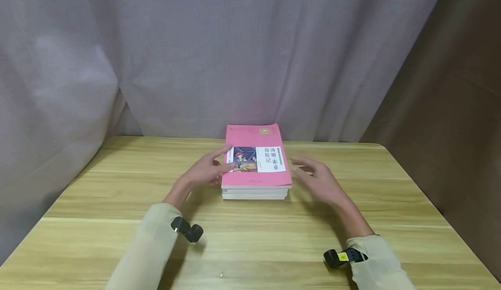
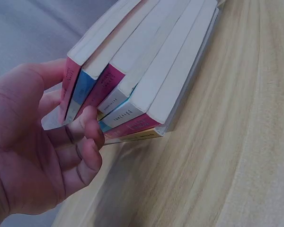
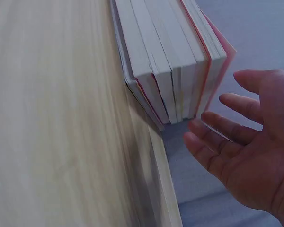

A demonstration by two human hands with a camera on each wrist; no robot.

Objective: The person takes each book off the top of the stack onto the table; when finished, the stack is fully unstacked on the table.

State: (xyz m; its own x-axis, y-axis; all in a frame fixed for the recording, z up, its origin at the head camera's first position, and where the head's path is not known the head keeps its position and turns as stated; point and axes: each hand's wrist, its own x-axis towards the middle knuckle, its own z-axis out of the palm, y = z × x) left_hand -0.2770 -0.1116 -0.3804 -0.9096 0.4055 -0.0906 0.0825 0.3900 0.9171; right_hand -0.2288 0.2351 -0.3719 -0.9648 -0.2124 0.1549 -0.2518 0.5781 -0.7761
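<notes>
A stack of several paperback books [image 2: 146, 80] lies on the table, its top book [image 1: 256, 179] a pink one with a picture and Chinese characters on the cover. My left hand [image 1: 203, 169] is at the left side of the stack. Its thumb lies over the edge of the pink cover, and its loosely bent fingers touch the spines, which are pink, blue, white and yellow in the left wrist view. To the right, my right hand [image 1: 318, 180] hovers beside the page edges with fingers spread and slightly bent, holding nothing. The lower books sit slightly uneven.
The wooden table [image 1: 250, 242] extends to both sides and in front of the stack. A grey curtain [image 1: 235, 55] hangs right behind its far edge, close to the books. Darker brown cloth [image 1: 450, 107] hangs along the right side.
</notes>
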